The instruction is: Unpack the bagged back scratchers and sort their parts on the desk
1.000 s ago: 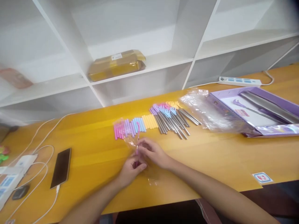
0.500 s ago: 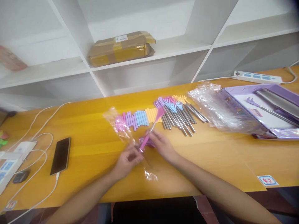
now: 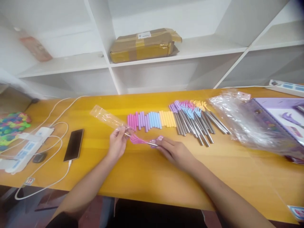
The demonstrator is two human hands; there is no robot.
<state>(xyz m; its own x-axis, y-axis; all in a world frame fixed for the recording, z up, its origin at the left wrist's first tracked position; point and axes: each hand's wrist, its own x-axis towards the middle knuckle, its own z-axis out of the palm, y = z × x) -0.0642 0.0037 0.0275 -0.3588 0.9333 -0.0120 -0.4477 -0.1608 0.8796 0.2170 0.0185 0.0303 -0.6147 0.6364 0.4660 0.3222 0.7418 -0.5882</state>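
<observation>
My left hand (image 3: 118, 142) pinches the mouth of a clear plastic sleeve (image 3: 106, 117), which stretches away to the upper left. A pink back scratcher (image 3: 137, 139) lies between my hands, its claw head at the sleeve's mouth by my left fingertips; whether the tips are inside, I cannot tell. My right hand (image 3: 174, 152) is closed on its metal shaft, hiding the handle end. A small purple printed card (image 3: 158, 139) shows at the right fingertips. Just beyond are pink, purple, blue and yellow tubes (image 3: 154, 120) in a row. More back scratchers (image 3: 190, 117) lie piled to their right.
Clear plastic bags (image 3: 239, 117) lie beside a purple box (image 3: 268, 117) on the right. A phone (image 3: 74, 145), a power strip (image 3: 30, 152) and white cables are at left, near colourful balls (image 3: 14, 128). A taped carton (image 3: 142, 47) rests on the shelf behind.
The pink back scratcher has swung round: its claw pointed up and away, and now points left at the sleeve. The sleeve now extends up-left from my left hand. The view has shifted left.
</observation>
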